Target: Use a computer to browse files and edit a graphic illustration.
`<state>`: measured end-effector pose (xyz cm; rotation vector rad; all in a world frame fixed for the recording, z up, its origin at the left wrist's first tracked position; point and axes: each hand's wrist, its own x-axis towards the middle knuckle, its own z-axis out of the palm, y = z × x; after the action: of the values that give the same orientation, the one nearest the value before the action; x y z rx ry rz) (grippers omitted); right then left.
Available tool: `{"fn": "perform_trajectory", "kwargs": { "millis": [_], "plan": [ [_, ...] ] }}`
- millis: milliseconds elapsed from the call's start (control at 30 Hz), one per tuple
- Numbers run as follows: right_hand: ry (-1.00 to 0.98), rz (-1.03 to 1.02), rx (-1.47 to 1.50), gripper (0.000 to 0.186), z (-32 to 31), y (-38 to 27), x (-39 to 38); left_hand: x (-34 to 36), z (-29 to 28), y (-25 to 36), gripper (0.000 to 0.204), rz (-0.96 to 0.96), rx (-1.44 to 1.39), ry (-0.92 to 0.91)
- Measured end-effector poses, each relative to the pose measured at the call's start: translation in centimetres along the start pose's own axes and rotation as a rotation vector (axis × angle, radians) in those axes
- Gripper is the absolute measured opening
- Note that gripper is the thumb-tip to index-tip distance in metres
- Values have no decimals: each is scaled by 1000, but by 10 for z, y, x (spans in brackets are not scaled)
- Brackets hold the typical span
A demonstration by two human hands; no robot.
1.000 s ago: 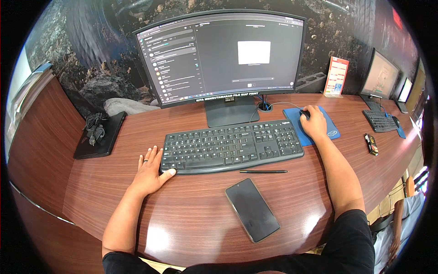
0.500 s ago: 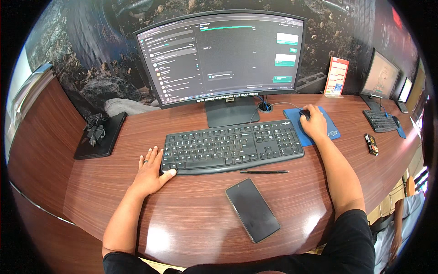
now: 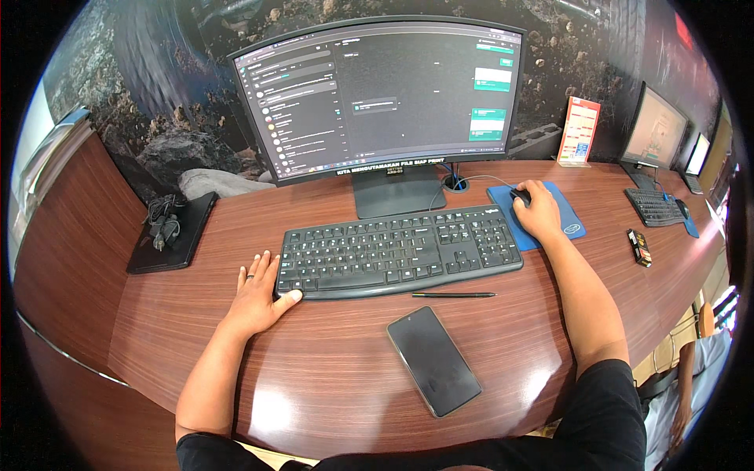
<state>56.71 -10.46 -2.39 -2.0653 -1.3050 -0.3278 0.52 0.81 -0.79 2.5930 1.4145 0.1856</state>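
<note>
We rested left hand (image 3: 258, 292) flat on bench (image 3: 330, 377), fingers released, thumb touching keyboard (image 3: 397, 250) left end; right hand (image 3: 537, 209) fingers grasped mouse (image 3: 519, 196) on blue pad (image 3: 567, 216).

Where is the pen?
In the head view, the thin black pen lies flat on the wooden desk, just in front of the black keyboard toward its right end, with the dark phone lying nearer the person.

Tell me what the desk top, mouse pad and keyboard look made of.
Desk top: glossy wood-grain surface, probably laminate; streaked grain and bright glare patches. Mouse pad under the right hand: matte blue, looks like cloth. Keyboard by the left hand: matte black plastic, apparently.
</note>
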Motion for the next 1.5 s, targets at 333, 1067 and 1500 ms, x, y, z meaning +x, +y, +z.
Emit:
{"fn": "perform_trajectory", "kwargs": {
  "millis": [333, 1067, 1500],
  "plan": [
    [-8, -12, -1, 32, -2, -3, -1, 0, -2, 0, 104, 15, 19, -12],
    [-9, -35, -3, 31, 0, -1, -1, 0, -3, 3, 106, -4, 7, -19],
    [-17, -35, 2, 32, 0, 1, -1, -1, -3, 2, 108, -2, 24, -18]
  ]
}}
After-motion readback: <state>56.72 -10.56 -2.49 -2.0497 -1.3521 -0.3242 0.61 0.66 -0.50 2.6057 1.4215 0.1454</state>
